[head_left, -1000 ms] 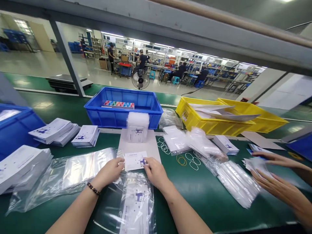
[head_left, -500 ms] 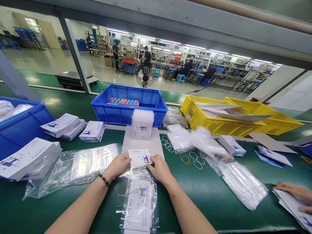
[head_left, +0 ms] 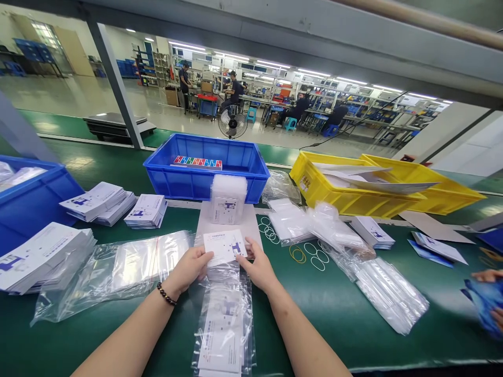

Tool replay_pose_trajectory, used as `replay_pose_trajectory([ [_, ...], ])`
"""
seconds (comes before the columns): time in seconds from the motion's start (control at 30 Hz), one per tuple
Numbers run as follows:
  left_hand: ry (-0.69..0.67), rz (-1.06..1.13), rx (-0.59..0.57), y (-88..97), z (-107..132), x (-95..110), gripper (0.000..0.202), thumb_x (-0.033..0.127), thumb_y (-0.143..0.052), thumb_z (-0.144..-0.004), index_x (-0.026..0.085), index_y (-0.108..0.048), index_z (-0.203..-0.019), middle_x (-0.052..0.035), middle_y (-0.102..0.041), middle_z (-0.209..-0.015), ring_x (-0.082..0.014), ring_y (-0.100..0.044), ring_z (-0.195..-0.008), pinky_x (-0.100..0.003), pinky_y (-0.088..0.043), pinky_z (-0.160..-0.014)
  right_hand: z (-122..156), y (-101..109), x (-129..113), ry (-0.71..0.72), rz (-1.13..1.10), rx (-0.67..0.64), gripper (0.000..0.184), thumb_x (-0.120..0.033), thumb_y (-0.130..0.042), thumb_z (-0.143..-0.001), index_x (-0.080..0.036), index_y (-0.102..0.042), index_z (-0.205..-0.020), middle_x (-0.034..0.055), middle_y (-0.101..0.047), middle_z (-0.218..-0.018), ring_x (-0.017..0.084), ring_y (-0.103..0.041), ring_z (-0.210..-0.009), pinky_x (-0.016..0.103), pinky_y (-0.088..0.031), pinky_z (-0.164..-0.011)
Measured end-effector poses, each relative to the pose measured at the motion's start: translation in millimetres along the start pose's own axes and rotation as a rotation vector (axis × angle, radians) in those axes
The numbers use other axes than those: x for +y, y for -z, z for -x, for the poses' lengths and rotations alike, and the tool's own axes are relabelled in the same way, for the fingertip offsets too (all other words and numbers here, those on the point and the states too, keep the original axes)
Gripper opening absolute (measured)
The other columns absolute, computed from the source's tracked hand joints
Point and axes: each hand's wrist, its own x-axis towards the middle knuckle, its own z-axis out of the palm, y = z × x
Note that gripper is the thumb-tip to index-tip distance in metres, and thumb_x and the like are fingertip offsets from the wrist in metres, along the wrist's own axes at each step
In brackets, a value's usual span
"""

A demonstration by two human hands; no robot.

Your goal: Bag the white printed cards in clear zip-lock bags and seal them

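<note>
My left hand [head_left: 189, 268] and my right hand [head_left: 257, 266] each pinch one side of a small white printed card [head_left: 224, 246], held just above the green belt [head_left: 326, 309]. The card sits at the mouth of a clear plastic bag [head_left: 223, 319] that lies toward me and holds other white printed sheets. A bead bracelet is on my left wrist. Behind the card, a grey sheet carries a foam-wrapped stack of cards [head_left: 228, 200].
Piles of white leaflets [head_left: 43, 251] and empty zip bags [head_left: 129, 267] lie at left. A blue bin [head_left: 204, 167] stands at the back, yellow bins [head_left: 353, 188] at right. Rubber bands [head_left: 298, 255] and bag bundles [head_left: 389, 293] lie right of centre. Another person's hands [head_left: 487, 301] hold blue cards at far right.
Both hands have lifted the white card slightly up and away from me. The other person's hands drew back to the far right edge and now hold blue cards.
</note>
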Motion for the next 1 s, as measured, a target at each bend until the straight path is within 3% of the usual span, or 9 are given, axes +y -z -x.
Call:
replay_pose_trajectory([
  [0.1,-0.044,-0.059,-0.066,0.6,3.0,0.1,0.032,0.047,-0.049,-0.072,0.016,-0.054,-0.078,0.0094,-0.035,-0.041,-0.0083,-0.030,-0.038,-0.022,-0.026,-0.043,-0.3,1.6,-2.2,-0.043,-0.439,-0.113,0.042,-0.037,-0.051,-0.077,-0.019,-0.044,-0.114,0.0061,-0.064,-0.094,0.019,-0.062,-0.078,0.033,-0.051,-0.068],
  [0.17,-0.066,-0.146,-0.136,0.3,5.4,1.0,0.031,0.045,-0.049,-0.074,0.016,-0.055,-0.082,0.0065,-0.044,-0.048,-0.0094,-0.036,-0.043,-0.022,-0.029,-0.046,-0.6,4.2,-4.2,-0.044,-0.562,-0.059,0.038,-0.037,-0.054,-0.075,-0.019,-0.046,-0.108,0.0047,-0.064,-0.090,0.018,-0.062,-0.071,0.030,-0.051,-0.058],
  [0.3,-0.127,-0.397,-0.266,-0.8,10.6,5.8,0.019,0.035,-0.050,-0.075,0.017,-0.057,-0.070,0.0013,-0.054,-0.065,-0.0127,-0.047,-0.059,-0.023,-0.036,-0.056,-2.0,14.1,-8.7,-0.024,-0.601,0.147,0.047,-0.033,-0.060,-0.072,-0.021,-0.040,-0.112,0.0022,-0.065,-0.084,0.016,-0.061,-0.066,0.027,-0.050,-0.053],
  [0.4,-0.187,-0.500,-0.315,-0.6,12.3,8.4,0.016,0.028,-0.051,-0.073,0.017,-0.059,-0.066,-0.0011,-0.058,-0.072,-0.0151,-0.052,-0.070,-0.024,-0.040,-0.065,-2.6,22.4,-10.9,-0.004,-0.540,0.168,0.044,-0.033,-0.063,-0.070,-0.020,-0.046,-0.107,0.0021,-0.065,-0.081,0.015,-0.060,-0.063,0.025,-0.048,-0.050],
  [0.5,-0.208,-0.440,-0.323,0.0,11.2,7.8,0.015,0.029,-0.055,-0.072,0.017,-0.062,-0.067,-0.0026,-0.061,-0.077,-0.0164,-0.055,-0.075,-0.025,-0.042,-0.070,-2.2,28.0,-11.2,0.024,-0.478,0.143,0.040,-0.033,-0.067,-0.066,-0.018,-0.054,-0.101,0.0027,-0.066,-0.084,0.013,-0.058,-0.062,0.023,-0.046,-0.052],
  [0.67,-0.205,-0.367,-0.287,-3.0,8.7,4.1,0.020,0.032,-0.057,-0.071,0.015,-0.064,-0.065,-0.0028,-0.062,-0.072,-0.0160,-0.055,-0.071,-0.026,-0.043,-0.068,0.4,29.5,-8.9,0.010,-0.427,-0.023,0.031,-0.032,-0.067,-0.066,-0.020,-0.057,-0.092,-0.0020,-0.063,-0.070,0.012,-0.056,-0.058,0.023,-0.043,-0.054],
  [0.83,-0.188,-0.381,-0.279,-9.1,9.3,2.3,0.021,0.032,-0.055,-0.072,0.015,-0.064,-0.064,-0.0017,-0.062,-0.070,-0.0150,-0.055,-0.067,-0.026,-0.043,-0.066,5.3,24.0,-12.1,0.019,-0.174,-0.286,0.014,-0.030,-0.064,-0.070,-0.018,-0.065,-0.075,-0.0008,-0.058,-0.067,0.012,-0.052,-0.061,0.025,-0.041,-0.060],
  [1.0,-0.266,-0.299,-0.159,-12.9,9.9,2.4,0.023,0.032,-0.054,-0.074,0.015,-0.062,-0.061,-0.0039,-0.059,-0.078,-0.0142,-0.054,-0.070,-0.025,-0.044,-0.065,7.8,24.8,-21.0,0.119,-0.045,-0.580,0.024,-0.037,-0.059,-0.074,-0.017,-0.069,-0.065,0.0025,-0.057,-0.078,0.014,-0.052,-0.077,0.028,-0.040,-0.073],
])
